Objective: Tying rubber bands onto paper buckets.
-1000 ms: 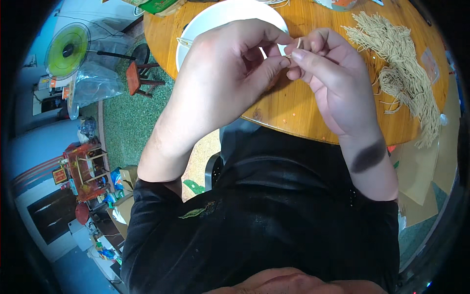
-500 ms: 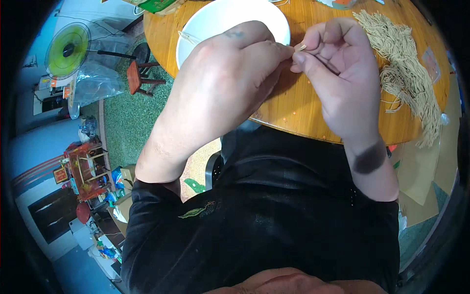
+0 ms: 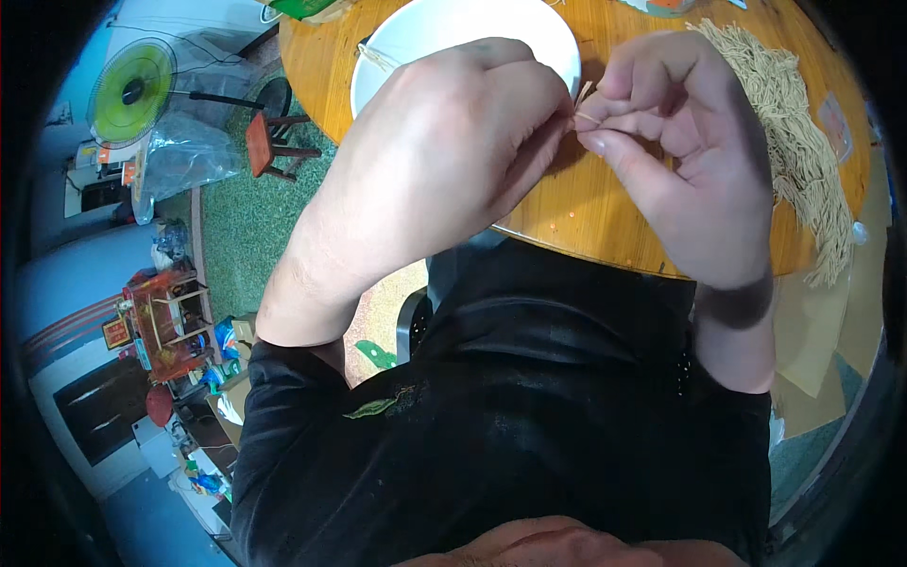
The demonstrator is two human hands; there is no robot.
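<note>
My left hand is over the near rim of a white bowl, thumb and fingers pinched together on a thin beige cord. Facing it, my right hand pinches the same cord between thumb and forefinger, its other fingers curled. A short end of cord sticks up between the two hands, and a short stretch crosses the small gap. Across the bowl's left rim lie a few beige strands. To the right of my right hand is a large bundle of beige cords, partly hidden by that hand.
The round wooden table bears small orange bits near its front edge. A green packet lies at the far left. Beyond the table on the left stand a small wooden stool and a green fan. Cardboard lies low at the right.
My right hand has shifted right and slightly down, so more cord shows between the hands. My left hand has moved a little right. The bowl also sits slightly further right.
</note>
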